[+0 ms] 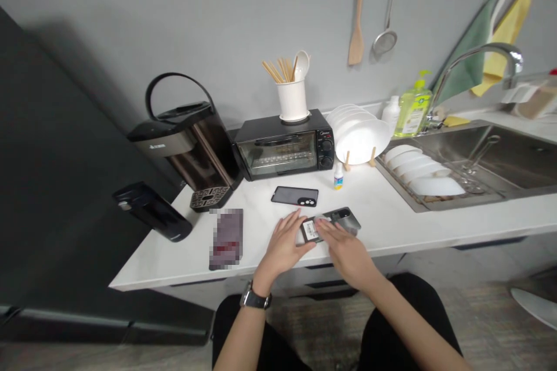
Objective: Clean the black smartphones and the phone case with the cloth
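Observation:
A dark smartphone (348, 219) lies back up on the white counter, its camera block at the right end and a white barcode label (310, 231) near the left end. My left hand (285, 242) grips the phone's left end, thumb at the near edge and fingers at the far edge. Over the middle of the phone's back, my right hand (346, 252) presses its fingertips together on a small whitish piece, too blurred to name. Just behind lies a black phone case (295, 196), with a small white bottle (338, 176) to its right.
A blurred-out dark item (228, 237) and a black flask-shaped object (152, 211) are on the left. Behind stand a water dispenser (195, 151), a toaster oven (282, 153) and racked plates (363, 139). The sink (513, 151) with bowls is at right.

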{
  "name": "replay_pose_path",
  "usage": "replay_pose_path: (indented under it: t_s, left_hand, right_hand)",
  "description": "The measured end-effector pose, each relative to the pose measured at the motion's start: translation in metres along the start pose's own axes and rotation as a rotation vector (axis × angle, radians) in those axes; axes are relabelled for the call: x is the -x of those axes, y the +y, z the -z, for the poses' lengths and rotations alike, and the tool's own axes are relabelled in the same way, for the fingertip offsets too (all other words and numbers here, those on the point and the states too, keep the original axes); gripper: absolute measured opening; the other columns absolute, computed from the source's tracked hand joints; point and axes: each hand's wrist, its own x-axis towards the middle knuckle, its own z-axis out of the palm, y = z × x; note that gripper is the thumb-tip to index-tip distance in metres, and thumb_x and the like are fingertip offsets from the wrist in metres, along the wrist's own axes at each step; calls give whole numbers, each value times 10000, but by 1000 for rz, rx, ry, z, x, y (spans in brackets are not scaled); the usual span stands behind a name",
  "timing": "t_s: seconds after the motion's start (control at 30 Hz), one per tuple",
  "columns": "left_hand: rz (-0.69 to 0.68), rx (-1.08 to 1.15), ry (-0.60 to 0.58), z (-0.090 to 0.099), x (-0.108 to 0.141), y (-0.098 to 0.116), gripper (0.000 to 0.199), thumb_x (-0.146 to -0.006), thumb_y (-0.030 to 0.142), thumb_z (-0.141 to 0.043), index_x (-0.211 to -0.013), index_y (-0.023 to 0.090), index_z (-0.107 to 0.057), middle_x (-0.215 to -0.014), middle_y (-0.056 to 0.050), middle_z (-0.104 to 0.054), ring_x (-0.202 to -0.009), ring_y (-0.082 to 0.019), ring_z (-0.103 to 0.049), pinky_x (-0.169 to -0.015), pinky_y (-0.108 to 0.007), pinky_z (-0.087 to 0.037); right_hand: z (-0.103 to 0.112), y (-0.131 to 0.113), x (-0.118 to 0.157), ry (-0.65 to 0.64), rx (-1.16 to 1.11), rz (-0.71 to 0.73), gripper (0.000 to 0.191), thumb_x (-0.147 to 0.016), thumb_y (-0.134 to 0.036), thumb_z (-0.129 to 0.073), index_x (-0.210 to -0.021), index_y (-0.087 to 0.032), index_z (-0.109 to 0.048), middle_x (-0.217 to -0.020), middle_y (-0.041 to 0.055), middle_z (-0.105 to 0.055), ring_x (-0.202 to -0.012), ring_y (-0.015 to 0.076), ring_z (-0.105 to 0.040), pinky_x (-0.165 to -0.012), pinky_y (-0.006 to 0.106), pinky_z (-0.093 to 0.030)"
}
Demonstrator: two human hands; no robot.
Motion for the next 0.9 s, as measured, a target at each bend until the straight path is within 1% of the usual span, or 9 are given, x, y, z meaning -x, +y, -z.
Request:
replay_pose_path:
  t_s: [0.13,0.23,0.3,0.37,0.5,0.57,0.67,0.8,0.9]
  left_hand:
    - [-2,111,28,-1,-3,3,621,-829,342,-801,-1374,232,-526,-1617,-146,-436,-1519,-327,-366,-1263,-590,-202]
    - [32,263,77,-4,-2,6,629,-834,241,-766,-1387,244,-467,-1458,-127,-586,-1360,-299,-547,-1201,-537,-339]
    - [55,352,112,-8,0,7,553,-877,196,-685,-1379,246,-460,-1337,-105,-655,-1223,-260,-632,-1092,-445,-467]
    - [70,379,124,-11,1,6,455,-903,186,-627,-1338,235,-503,-1263,-101,-688,-1134,-252,-667,-997,-401,-523]
    - [19,338,134,-16,4,-1,360,-912,164,-524,-1262,171,-608,-1185,-145,-721,-1086,-290,-685,-961,-425,-538]
    - [-15,328,141,-16,5,-4,347,-909,156,-492,-1220,152,-646,-1189,-166,-722,-1102,-302,-683,-971,-421,-534]
    - [7,316,145,-14,4,-3,277,-926,196,-512,-1159,185,-662,-1082,-119,-744,-988,-275,-701,-955,-415,-543]
    - [74,299,124,-10,1,4,195,-980,351,-560,-1088,230,-669,-934,-49,-738,-847,-229,-691,-905,-379,-562]
    - [86,322,132,-10,-1,6,171,-974,349,-574,-1047,244,-688,-924,-41,-739,-859,-225,-691,-911,-367,-558]
  right_hand:
    - [13,44,12,126,26,-146,671,-920,-2,-327,-1561,-169,-435,-1560,119,-516,-1456,225,-475,-1192,490,-437]
    - [21,47,1,232,-18,-191,620,-964,-32,-307,-1556,-171,-428,-1570,109,-508,-1461,210,-469,-1211,469,-418]
    - [21,33,-14,285,-18,-163,593,-967,-37,-304,-1517,-176,-476,-1557,97,-526,-1484,221,-435,-1233,507,-373]
    - [15,9,-32,282,0,-112,555,-966,-41,-312,-1454,-169,-543,-1514,96,-571,-1484,242,-434,-1240,545,-341]
    - [-6,-47,-56,189,-4,47,469,-999,-124,-377,-1435,-116,-550,-1485,125,-590,-1442,256,-468,-1252,516,-320]
    - [-12,-57,-57,154,3,118,469,-1023,-190,-406,-1475,-117,-505,-1503,123,-571,-1439,254,-459,-1258,498,-307]
    - [-4,-31,-48,164,80,90,491,-1048,-338,-456,-1493,-130,-468,-1469,145,-580,-1385,286,-492,-1231,515,-325]
    - [21,26,-34,285,216,-160,440,-1045,-482,-456,-1302,-143,-567,-1255,177,-648,-1226,334,-565,-1174,569,-346]
    - [18,21,-38,333,246,-224,485,-1032,-543,-454,-1263,-130,-558,-1287,207,-620,-1322,378,-496,-1194,625,-268]
